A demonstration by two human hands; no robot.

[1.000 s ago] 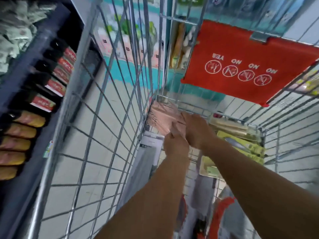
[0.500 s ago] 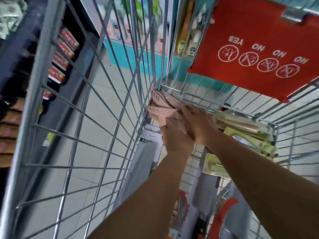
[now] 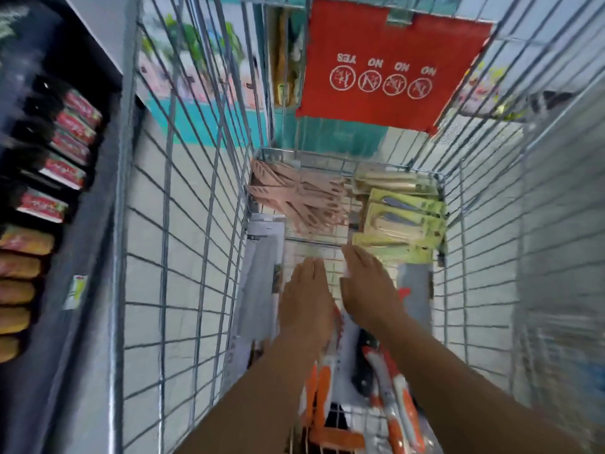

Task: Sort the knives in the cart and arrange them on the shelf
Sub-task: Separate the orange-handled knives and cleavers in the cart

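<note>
Head view, steeply down into wire cart [image 3: 183,224], close

Cart [image 3: 209,198]: wire basket filling the centre of the view, seen from above
Far end, left corner: stack of knives [image 3: 296,198], lying on the basket floor against the end wall
Far end, right corner: packaged knives [image 3: 404,217], piled beside the stack, touching the right wall
Left wall, inside: flat boxed pack [image 3: 262,283], leaning along the wire
Near end: carded knives [image 3: 389,398], under both forearms
Left hand [image 3: 306,303]: above the mid floor, left of the right hand [image 3: 368,286] (palms down, neither touching any pack)
Panel [image 3: 389,63]: hanging on the far end wall
Shelf [image 3: 49,178]: outside the cart, to its left, lined with packs
</note>
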